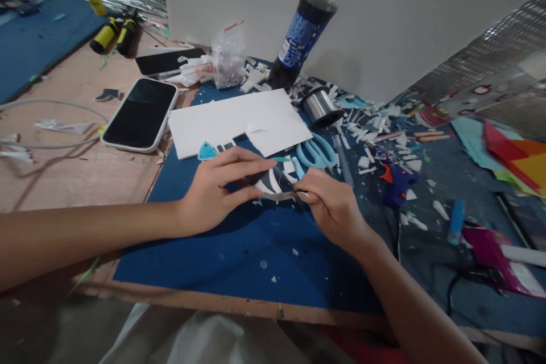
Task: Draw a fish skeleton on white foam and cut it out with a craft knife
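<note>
My left hand (222,185) pinches a small black-and-white striped piece (269,182) between thumb and fingers, over the blue mat (239,256). Closed in a fist, my right hand (333,205) grips a thin metal blade (279,197); its handle is hidden by the fingers. The blade lies along the near edge of the striped piece, close to my left thumb. Light-blue scissors (318,152) rest just beyond my right hand. A white board (239,119) lies behind both hands, with a small light-blue triangular piece (207,151) at its near edge.
A tilted-looking cola bottle (302,34), a wire spool (321,107) and many white scraps (371,125) fill the back. At left lies a phone (140,114). To the right are a blue glue gun (398,183) with its cord and a magenta packet (495,259).
</note>
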`<state>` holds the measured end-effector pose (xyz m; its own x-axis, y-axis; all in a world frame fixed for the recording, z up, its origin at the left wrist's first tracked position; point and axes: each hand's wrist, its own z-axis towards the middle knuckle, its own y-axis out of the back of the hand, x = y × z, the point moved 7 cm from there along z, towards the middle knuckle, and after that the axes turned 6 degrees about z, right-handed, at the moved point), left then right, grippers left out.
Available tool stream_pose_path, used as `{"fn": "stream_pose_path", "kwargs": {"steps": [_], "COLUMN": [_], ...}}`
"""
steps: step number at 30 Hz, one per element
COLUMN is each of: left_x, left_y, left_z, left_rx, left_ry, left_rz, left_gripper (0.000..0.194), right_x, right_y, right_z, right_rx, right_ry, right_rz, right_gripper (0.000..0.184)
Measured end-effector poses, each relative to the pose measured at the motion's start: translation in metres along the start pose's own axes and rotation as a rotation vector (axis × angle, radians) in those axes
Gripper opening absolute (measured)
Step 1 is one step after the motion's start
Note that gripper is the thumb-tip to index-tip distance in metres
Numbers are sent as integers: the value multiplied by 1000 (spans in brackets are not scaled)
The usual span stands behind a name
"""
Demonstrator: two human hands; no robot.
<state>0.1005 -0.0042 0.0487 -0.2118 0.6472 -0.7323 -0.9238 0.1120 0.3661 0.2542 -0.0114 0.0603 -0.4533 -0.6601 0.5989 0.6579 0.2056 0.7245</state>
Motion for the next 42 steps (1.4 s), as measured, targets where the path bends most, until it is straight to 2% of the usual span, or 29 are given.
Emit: {"fn": "stream_pose_path", "kwargs": {"steps": [22, 42], "left_x": [-2, -4], "left_y": [-3, -2], "left_z": [-3, -5], "left_rx": [29, 12], "left_ry": [-78, -124], "left_rz": [16, 38], "left_gripper": [52, 51], "right_x": [-2, 6], "right_y": [-5, -7], "right_z": [-2, 2], "right_rx": [32, -6], "right_ry": [-22, 32], "right_rz": [-47, -73], "right_gripper": [29, 29]}}
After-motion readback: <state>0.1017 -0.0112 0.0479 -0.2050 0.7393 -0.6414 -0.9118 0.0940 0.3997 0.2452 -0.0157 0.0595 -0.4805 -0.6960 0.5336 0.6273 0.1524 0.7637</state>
